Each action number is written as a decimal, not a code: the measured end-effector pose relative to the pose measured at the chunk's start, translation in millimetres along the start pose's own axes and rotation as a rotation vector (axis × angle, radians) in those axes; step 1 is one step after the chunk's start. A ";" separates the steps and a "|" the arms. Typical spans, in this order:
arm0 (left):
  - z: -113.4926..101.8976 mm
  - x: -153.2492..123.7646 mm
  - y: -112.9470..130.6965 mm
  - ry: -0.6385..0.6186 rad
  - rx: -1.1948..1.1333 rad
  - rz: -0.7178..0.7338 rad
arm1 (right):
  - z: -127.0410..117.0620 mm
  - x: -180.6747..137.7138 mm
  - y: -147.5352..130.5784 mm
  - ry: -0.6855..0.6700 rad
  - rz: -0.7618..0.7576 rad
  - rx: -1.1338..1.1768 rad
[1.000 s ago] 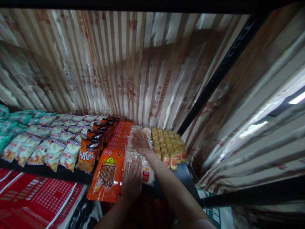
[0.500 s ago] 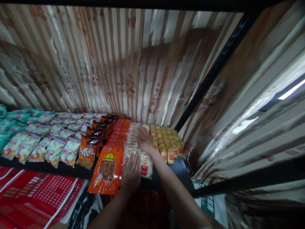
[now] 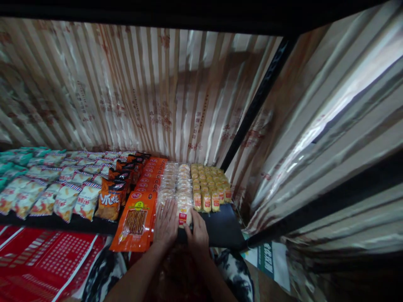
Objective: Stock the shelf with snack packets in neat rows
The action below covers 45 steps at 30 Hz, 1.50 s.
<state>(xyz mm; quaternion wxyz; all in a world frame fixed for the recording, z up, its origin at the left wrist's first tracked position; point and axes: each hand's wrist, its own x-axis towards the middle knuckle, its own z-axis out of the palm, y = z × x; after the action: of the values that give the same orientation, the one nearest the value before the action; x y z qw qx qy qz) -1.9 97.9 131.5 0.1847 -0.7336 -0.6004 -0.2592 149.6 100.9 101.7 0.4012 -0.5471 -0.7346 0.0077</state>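
Two rows of clear packets of pale, round snacks stand on the dark shelf, the front one showing a red label. My left hand lies with fingers stretched flat against the front of the left row. At the right row, my right hand has its fingers along the right side of the front snack packet and its thumb at the lower front, gripping that edge. Left of my hands is a flat orange bag of brown sticks. Small yellow packets stand in rows to the right.
Orange-and-black snack bags and white striped-top bags fill the shelf leftward. A red perforated basket sits below. A black post rises at the right, before a striped plastic sheet. The bare shelf end shows at right.
My right hand has come back from the far part of the snack rows to the right side of the front packet. My left hand stays at the left row's front. The view has shifted slightly.
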 end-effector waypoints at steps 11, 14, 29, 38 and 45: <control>-1.5 -2.3 -2.6 0.005 0.029 0.054 | 3.2 13.4 -10.8 -0.004 0.082 0.135; -1.7 -1.9 -2.2 0.000 0.041 0.062 | 3.8 14.0 -10.6 -0.017 0.113 0.144; -1.1 -3.0 -3.8 0.057 0.050 0.084 | 1.1 11.6 -13.5 0.022 0.140 0.114; -6.2 -2.3 -1.3 0.146 0.037 0.124 | -32.2 38.2 0.3 0.184 0.072 0.023; -8.2 29.4 42.1 0.107 -0.109 0.154 | -56.6 97.3 83.0 0.330 0.274 -0.102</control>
<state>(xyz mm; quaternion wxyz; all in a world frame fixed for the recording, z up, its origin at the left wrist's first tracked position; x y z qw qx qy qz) 42.2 107.3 157.4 0.1957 -0.7718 -0.5163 -0.3155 241.9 188.7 159.2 0.4830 -0.6554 -0.5771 -0.0647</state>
